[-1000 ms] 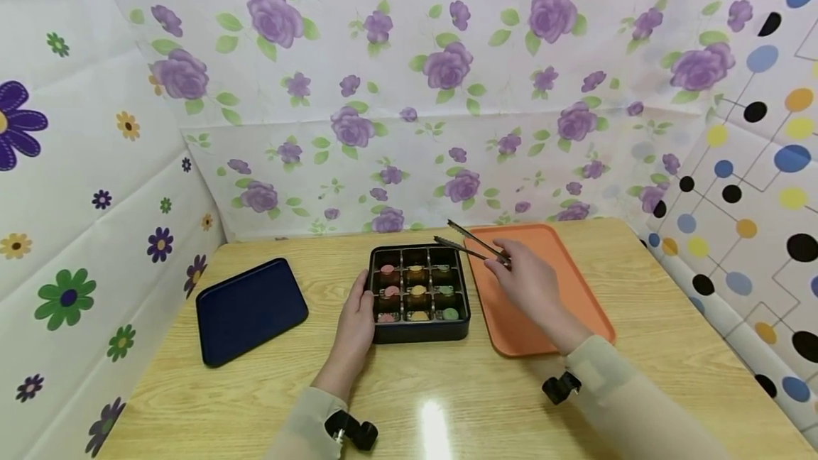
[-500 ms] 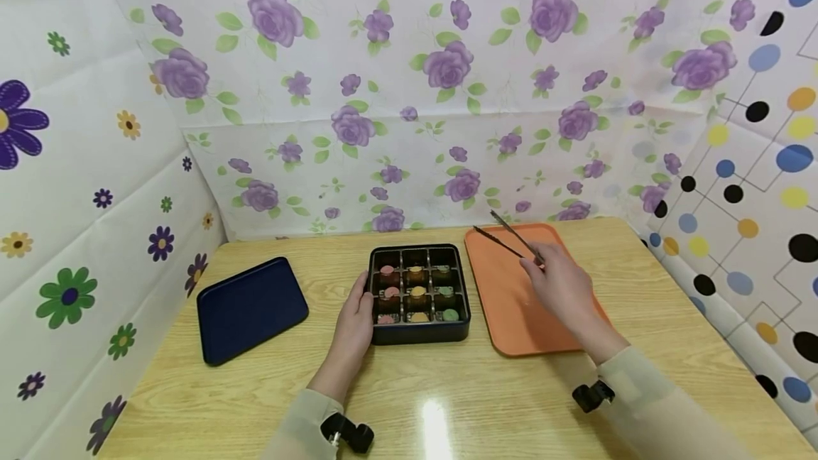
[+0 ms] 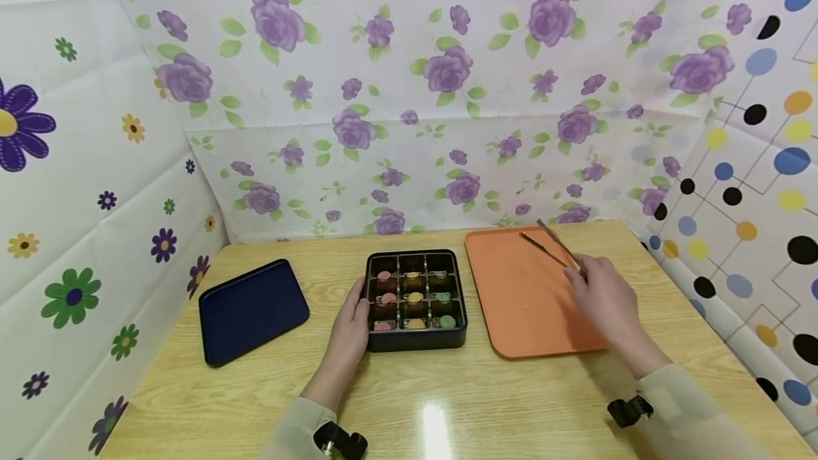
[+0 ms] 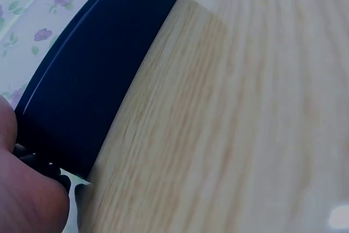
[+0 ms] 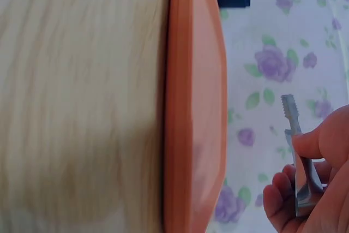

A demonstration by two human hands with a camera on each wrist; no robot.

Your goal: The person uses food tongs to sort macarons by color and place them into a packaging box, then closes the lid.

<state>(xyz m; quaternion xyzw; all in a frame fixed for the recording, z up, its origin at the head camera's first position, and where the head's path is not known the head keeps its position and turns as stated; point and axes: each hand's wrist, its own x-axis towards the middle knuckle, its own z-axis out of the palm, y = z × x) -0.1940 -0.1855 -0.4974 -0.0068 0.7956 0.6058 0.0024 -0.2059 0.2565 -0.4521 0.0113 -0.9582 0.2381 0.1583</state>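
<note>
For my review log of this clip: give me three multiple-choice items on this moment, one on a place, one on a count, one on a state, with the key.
1. Where is the orange tray?
A. right of the black divided box
B. left of the dark blue tray
C. on top of the box

2. How many compartments does the box have?
A. four
B. six
C. nine

3. What is the right hand doing?
A. lying flat on the wooden table
B. holding metal tweezers over the orange tray
C. lifting the dark blue tray

Answers:
1 A: the head view shows the orange tray just right of the box.
2 C: the dividers form a three-by-three grid.
3 B: fingers pinch the tweezers, while the left hand rests against the box's left side.
</note>
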